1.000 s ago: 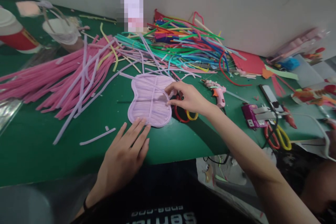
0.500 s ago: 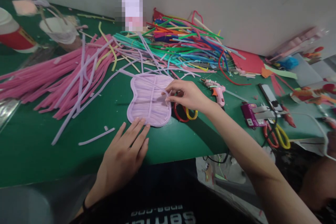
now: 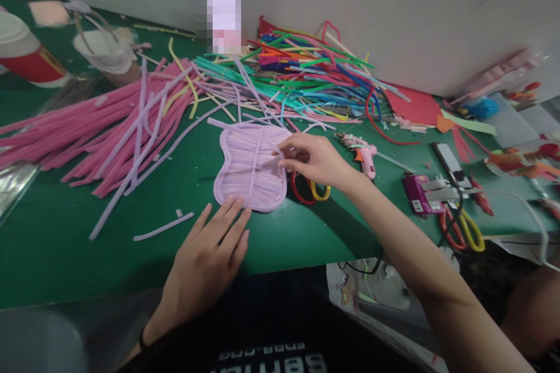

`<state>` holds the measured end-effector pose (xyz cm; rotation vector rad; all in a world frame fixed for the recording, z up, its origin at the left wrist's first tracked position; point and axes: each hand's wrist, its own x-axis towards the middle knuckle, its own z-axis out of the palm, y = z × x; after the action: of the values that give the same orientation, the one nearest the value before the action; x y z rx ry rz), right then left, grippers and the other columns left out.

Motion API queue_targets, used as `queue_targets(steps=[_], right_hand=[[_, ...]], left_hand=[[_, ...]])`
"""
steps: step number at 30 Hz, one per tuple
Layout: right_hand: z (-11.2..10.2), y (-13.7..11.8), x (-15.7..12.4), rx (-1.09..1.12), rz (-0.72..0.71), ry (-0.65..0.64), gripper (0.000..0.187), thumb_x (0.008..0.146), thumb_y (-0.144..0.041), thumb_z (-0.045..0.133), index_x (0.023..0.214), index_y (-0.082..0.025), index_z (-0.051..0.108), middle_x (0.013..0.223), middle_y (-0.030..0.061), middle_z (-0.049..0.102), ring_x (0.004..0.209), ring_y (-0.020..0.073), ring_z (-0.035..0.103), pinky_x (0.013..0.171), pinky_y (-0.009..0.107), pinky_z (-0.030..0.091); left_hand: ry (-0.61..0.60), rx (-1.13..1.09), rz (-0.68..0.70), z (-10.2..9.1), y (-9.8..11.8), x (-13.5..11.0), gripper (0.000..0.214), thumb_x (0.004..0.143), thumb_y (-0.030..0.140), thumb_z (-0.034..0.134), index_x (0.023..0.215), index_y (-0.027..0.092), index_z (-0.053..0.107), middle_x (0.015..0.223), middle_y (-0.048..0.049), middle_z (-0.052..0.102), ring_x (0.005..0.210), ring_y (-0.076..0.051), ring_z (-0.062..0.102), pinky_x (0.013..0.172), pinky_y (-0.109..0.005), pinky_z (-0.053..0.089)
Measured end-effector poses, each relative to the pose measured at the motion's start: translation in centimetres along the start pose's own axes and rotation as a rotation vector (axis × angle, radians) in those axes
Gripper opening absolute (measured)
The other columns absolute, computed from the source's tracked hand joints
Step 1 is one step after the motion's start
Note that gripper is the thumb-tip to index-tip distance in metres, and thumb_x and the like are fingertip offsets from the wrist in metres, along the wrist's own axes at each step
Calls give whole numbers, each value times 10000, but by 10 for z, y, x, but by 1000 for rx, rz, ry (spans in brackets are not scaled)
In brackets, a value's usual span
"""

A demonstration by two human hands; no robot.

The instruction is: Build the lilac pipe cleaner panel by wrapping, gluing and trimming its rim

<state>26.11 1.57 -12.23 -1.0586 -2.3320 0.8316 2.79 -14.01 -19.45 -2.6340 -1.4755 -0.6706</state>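
A flat lilac pipe-cleaner piece (image 3: 238,157) lies on the green table, with a wavy outline, a rib down its middle and rows of stems filling it. My left hand (image 3: 212,239) rests palm down with spread fingers, its fingertips on the near edge of the piece. At the right edge, the thumb and forefinger of my right hand (image 3: 312,160) pinch the lilac rim; the other fingers curl behind. Partly under that hand, scissors with red and yellow handles (image 3: 321,191) lie beside the piece.
Pink pipe cleaners (image 3: 118,122) spread at the left, and a multicoloured heap (image 3: 306,70) lies along the wall. A pink glue gun (image 3: 365,157), a purple power adapter (image 3: 415,192) and more scissors (image 3: 470,230) are at the right. Cups (image 3: 30,58) stand at far left.
The view has shifted slightly, moving the whole scene a little to the right. Both hands keep nearly the same place on the lilac piece.
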Motion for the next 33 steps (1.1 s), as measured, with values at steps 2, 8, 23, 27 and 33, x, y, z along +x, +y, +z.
queue_targets(steps=[2, 8, 23, 27, 33], right_hand=[[-1, 0, 0, -4, -9, -9, 144, 869, -279, 651, 983, -203, 698, 906, 33, 687, 789, 150, 635, 697, 277, 518], [1, 2, 1, 49, 40, -19, 99, 847, -235, 641, 926, -199, 688, 865, 22, 691, 759, 143, 626, 698, 281, 503], [4, 11, 9, -61, -12, 13, 117, 864, -288, 703, 883, -172, 695, 809, 14, 715, 700, 124, 624, 680, 264, 457], [5, 11, 8, -81, -28, 18, 103, 860, -267, 714, 886, -168, 698, 812, 15, 719, 716, 127, 630, 679, 262, 440], [6, 12, 9, -85, -22, 11, 91, 854, -262, 718, 887, -179, 700, 829, 15, 727, 742, 139, 636, 715, 276, 453]], left_hand=[[-7, 0, 3, 0, 0, 0, 411, 966, 190, 486, 1350, 82, 586, 1458, -142, 562, 1354, -298, 530, 1141, -507, 384], [2, -2, 7, -1, 1, 0, 421, 959, 182, 501, 1358, 76, 582, 1456, -145, 563, 1354, -302, 530, 1143, -504, 381], [15, -1, 5, 0, 1, 0, 417, 970, 192, 490, 1363, 91, 582, 1448, -135, 573, 1340, -296, 545, 1134, -499, 394], [10, -4, 3, 1, 1, 0, 421, 973, 200, 490, 1370, 88, 573, 1454, -133, 568, 1346, -296, 540, 1134, -501, 393], [16, 4, 5, 0, 0, 1, 412, 975, 201, 485, 1359, 85, 580, 1444, -136, 577, 1334, -295, 550, 1127, -501, 397]])
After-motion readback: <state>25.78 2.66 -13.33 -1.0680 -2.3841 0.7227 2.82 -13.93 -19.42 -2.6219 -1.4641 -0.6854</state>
